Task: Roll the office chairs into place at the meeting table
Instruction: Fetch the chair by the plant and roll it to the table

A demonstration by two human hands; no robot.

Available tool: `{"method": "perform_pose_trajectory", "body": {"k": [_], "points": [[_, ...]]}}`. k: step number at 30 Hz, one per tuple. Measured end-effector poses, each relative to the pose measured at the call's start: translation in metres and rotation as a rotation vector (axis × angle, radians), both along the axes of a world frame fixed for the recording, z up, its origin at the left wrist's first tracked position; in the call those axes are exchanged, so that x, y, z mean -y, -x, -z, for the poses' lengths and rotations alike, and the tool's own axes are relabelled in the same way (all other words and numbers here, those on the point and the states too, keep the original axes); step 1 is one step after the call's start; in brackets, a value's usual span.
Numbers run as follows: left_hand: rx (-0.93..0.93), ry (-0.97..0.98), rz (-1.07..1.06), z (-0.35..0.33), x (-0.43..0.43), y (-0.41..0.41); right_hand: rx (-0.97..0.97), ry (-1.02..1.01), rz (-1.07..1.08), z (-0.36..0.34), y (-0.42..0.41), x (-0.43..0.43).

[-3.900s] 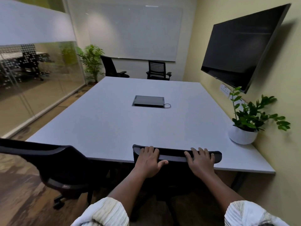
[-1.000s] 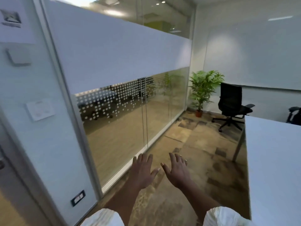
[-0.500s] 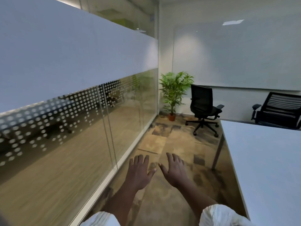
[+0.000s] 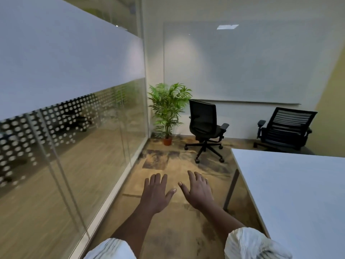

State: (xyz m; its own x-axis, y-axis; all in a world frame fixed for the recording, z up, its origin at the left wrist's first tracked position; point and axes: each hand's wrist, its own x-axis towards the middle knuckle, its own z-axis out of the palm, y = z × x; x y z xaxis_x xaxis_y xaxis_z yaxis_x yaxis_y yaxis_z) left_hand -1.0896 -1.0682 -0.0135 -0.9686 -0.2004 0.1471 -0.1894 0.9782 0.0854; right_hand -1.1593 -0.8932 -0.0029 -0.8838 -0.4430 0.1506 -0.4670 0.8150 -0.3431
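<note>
My left hand (image 4: 155,193) and my right hand (image 4: 197,190) are held out in front of me, palms down, fingers spread, holding nothing. A black mesh-back office chair (image 4: 205,126) stands at the far end of the room, away from the white meeting table (image 4: 291,193), its back turned toward me. A second black chair (image 4: 285,128) with a slatted back sits at the table's far end, near the yellow wall. Both chairs are well beyond my hands.
A glass partition (image 4: 74,146) with frosted band and dots runs along my left. A potted palm (image 4: 168,111) stands in the far corner beside the mesh chair. A carpeted aisle (image 4: 168,217) lies between glass and table. A table leg (image 4: 231,187) stands right of my hands.
I let go of the chair at the near end and turned left. Over the last second the view has advanced along the aisle, and the far chairs appear closer. My hands stay open.
</note>
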Motion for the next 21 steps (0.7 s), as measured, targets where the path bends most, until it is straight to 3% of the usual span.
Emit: {"method": "perform_pose_trajectory", "body": {"k": [8, 21], "points": [[0.023, 0.039, 0.107, -0.008, 0.088, 0.222, 0.027, 0.042, 0.121, -0.011, 0.206, 0.079], [0.065, 0.087, 0.235, 0.009, 0.133, 0.537, 0.055, 0.077, 0.262, 0.019, 0.509, 0.113]]}}
